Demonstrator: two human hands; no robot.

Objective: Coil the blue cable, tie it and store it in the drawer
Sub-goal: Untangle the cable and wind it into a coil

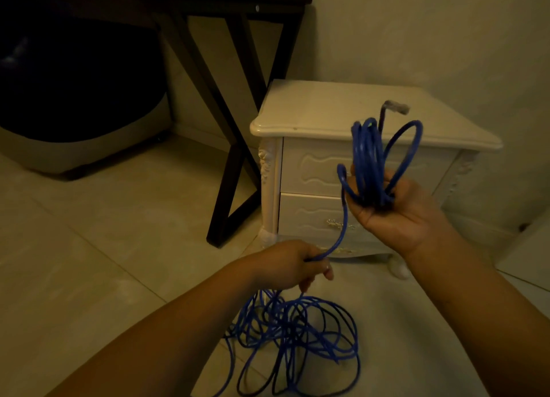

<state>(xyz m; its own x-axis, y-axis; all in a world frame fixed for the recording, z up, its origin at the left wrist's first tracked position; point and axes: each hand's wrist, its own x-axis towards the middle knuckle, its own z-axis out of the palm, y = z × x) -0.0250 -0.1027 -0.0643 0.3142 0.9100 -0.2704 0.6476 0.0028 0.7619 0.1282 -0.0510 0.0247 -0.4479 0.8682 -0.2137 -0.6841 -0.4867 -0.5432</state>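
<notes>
My right hand (pixel 395 209) is raised palm up and grips several wound loops of the blue cable (pixel 370 161), whose clear plug end (pixel 397 107) sticks up above the loops. One strand runs from the loops down to my left hand (pixel 293 265), which grips it lower and to the left. Under my left hand the rest of the cable lies in a loose tangle (pixel 294 337) on the floor. Behind my right hand stands a cream nightstand (pixel 312 111) with two shut drawers; the lower drawer (pixel 306 215) shows a metal handle.
A dark table with crossed legs (pixel 235 146) stands left of the nightstand, close to it. A dark rounded seat or bin (pixel 80 105) sits under the table at far left. Pale tiled floor (pixel 104 233) spreads out in front.
</notes>
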